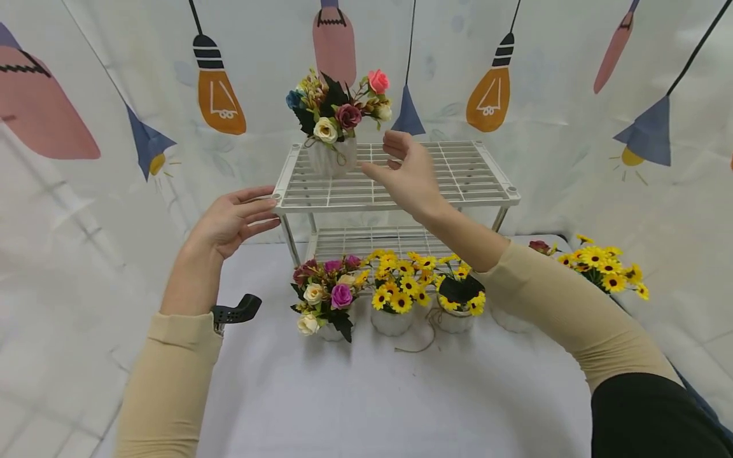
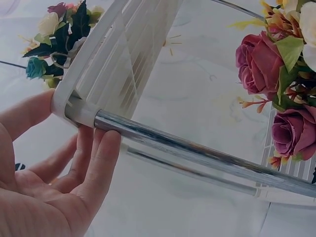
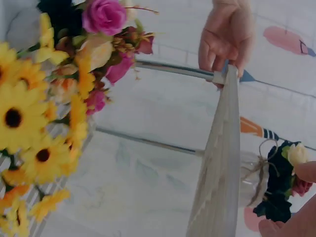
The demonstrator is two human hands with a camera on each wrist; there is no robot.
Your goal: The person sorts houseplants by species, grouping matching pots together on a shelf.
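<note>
A white wire shelf rack with metal posts stands on the table. On its top shelf, toward the left, sits a white pot of mixed artificial flowers with a twine bow. My left hand holds the rack's front left corner; the left wrist view shows the thumb at the shelf edge and fingers by the metal post. Just right of the pot, my right hand is raised over the shelf, fingers apart and holding nothing. In the right wrist view only part of that hand shows.
In front of the rack stand a pot of purple and cream roses and two pots of yellow daisies. More yellow flowers are at the right, their pot partly behind my right sleeve. Loose twine lies on the white tablecloth.
</note>
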